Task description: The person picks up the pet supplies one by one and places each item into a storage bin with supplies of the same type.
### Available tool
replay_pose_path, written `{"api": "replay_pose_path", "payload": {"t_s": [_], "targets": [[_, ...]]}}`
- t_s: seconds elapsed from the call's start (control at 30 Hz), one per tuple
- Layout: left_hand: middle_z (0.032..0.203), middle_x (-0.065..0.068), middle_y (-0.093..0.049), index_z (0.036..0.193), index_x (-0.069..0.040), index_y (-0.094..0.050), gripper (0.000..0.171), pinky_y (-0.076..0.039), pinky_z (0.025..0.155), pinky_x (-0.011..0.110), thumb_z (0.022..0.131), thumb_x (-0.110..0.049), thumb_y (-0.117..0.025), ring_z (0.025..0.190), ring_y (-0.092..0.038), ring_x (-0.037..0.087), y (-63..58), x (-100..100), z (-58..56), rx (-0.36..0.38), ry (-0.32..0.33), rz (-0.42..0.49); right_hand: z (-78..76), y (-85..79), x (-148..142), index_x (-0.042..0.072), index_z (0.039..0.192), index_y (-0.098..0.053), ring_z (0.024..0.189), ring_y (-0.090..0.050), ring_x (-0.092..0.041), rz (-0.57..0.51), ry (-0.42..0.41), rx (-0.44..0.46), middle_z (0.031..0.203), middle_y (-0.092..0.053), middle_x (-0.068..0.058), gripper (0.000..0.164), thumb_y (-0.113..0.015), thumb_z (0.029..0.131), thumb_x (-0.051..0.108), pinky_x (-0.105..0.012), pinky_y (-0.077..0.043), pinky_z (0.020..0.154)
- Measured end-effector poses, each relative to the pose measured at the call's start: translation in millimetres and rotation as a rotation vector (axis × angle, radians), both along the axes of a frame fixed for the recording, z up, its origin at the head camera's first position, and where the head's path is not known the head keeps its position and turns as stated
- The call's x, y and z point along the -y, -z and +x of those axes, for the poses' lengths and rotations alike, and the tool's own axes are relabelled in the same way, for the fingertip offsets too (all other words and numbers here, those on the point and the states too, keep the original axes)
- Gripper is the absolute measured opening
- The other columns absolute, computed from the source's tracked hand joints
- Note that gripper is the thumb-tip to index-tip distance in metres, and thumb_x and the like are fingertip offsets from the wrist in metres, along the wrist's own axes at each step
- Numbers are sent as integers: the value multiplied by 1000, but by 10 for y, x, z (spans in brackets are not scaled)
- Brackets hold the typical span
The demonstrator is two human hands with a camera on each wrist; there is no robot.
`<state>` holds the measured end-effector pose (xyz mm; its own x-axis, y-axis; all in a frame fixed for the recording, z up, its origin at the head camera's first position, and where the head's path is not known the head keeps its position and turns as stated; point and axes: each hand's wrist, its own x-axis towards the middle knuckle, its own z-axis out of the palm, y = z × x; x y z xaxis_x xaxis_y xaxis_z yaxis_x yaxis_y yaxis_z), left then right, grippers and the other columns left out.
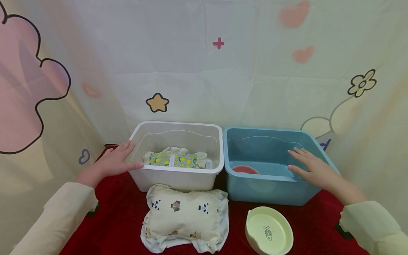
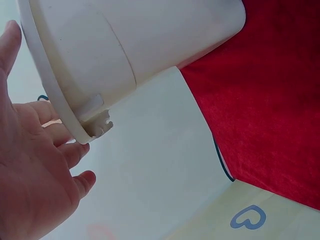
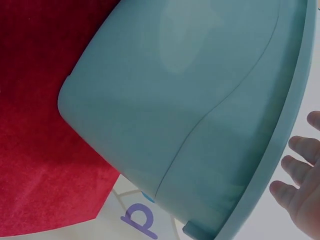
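My left hand (image 1: 116, 161) is at the left front corner of a white plastic bin (image 1: 178, 180), its fingers extended over the rim. In the left wrist view, the fingers (image 2: 75, 152) lie close to the bin's edge; whether they touch it I cannot tell. Over the right side of a blue bin (image 1: 271, 189) is my right hand (image 1: 313, 168), fingers spread and holding nothing. A small lemon-print cushion with frilled edges (image 1: 159, 159) lies inside the white bin. Partly hidden behind the blue bin's front wall is a round red object (image 1: 245, 169).
In front of the white bin lies a frilled pillow with dog faces (image 1: 183, 212). A pale yellow pet bowl (image 1: 271, 230) stands before the blue bin. Red cloth (image 1: 118, 216) covers the table, and a printed curtain (image 1: 191, 88) hangs behind the bins.
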<state>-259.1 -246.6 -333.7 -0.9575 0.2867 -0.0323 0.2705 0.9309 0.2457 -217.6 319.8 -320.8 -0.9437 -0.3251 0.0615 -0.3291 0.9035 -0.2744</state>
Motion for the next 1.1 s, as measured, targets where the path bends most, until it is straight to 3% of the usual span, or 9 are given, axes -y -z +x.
{"api": "replay_pose_path", "payload": {"t_s": [0.53,1.1], "targets": [[142,31,-12,137,8,-19,96,-13,97,62,78,-63,-46,130,-13,45,17,62,44,1,-15,-19,155,-22,101,7,137,-31,131,-15,-44,-52,-28,-1,142,-25,-23,64,-51,86,41,-66,-19,94],[140,32,-19,135,9,-23,94,-9,99,65,80,-66,-39,128,-16,47,18,84,51,-15,-50,-79,269,8,243,9,136,-34,128,-22,-43,-35,-69,-25,140,-30,-22,62,-53,85,39,-66,-26,91]]}}
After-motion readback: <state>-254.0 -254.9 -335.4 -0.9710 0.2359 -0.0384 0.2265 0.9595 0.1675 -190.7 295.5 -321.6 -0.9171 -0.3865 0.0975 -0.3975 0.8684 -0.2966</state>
